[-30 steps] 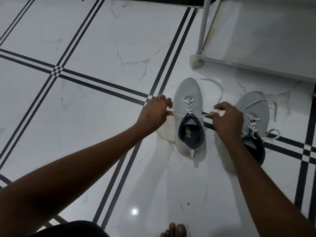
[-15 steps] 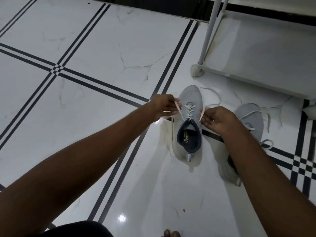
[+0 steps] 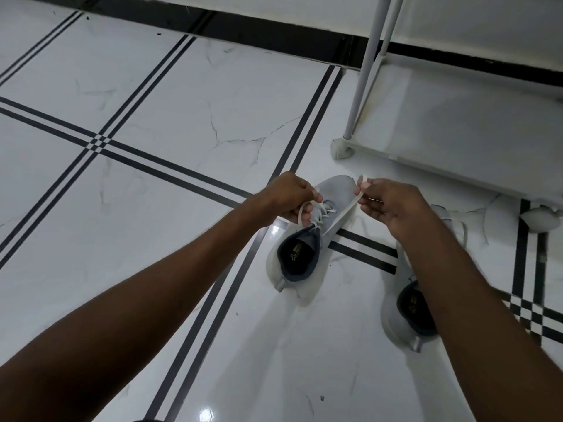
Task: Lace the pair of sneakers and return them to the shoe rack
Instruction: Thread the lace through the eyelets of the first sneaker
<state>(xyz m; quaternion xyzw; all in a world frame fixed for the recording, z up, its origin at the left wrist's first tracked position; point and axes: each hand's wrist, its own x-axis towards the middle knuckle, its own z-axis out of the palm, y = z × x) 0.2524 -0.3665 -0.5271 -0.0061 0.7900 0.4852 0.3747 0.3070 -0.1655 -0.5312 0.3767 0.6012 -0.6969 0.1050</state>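
Note:
A light grey sneaker (image 3: 335, 190) with a dark lining stands on the floor, toe pointing away from me. Its white lace (image 3: 344, 213) is threaded through the eyelets. My left hand (image 3: 289, 196) pinches one lace end, bent into a loop, at the shoe's left side. My right hand (image 3: 390, 205) pinches the other lace end and holds it taut up and to the right. The second grey sneaker (image 3: 405, 312) lies to the right, mostly hidden under my right forearm.
A white shoe rack (image 3: 441, 159) stands at the upper right, its corner post (image 3: 365, 74) and low shelf just beyond the shoes. White marble floor (image 3: 152, 208) with black stripe lines spreads to the left. A black skirting runs along the far wall.
Both hands have lifted the lace ends from a flat sideways pull to raised above the shoe; the left end now forms a loop. The camera has tilted, so the rack shows more.

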